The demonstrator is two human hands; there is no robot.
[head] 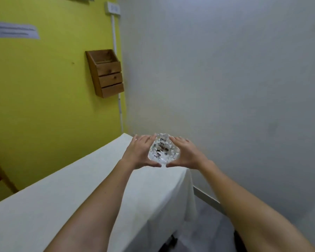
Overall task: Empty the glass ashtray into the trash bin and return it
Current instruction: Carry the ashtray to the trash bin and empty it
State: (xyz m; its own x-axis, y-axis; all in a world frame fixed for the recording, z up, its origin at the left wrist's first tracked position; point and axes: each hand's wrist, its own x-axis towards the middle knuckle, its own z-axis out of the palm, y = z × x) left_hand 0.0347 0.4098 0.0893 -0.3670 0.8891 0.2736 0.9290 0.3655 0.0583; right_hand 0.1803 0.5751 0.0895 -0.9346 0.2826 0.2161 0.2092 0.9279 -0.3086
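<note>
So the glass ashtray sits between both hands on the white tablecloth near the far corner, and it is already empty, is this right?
Not quite. The head view shows the glass ashtray is not empty: dark ash and brownish bits lie inside it. The rest stands: it sits between the left hand and the right hand on the white tablecloth, near the far corner.

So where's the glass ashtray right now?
In the head view the glass ashtray sits near the far corner of the white-clothed table, framed between the left hand and right hand.

Clear ashtray [163,149] — dark-flecked; white tablecloth [62,206]
</note>
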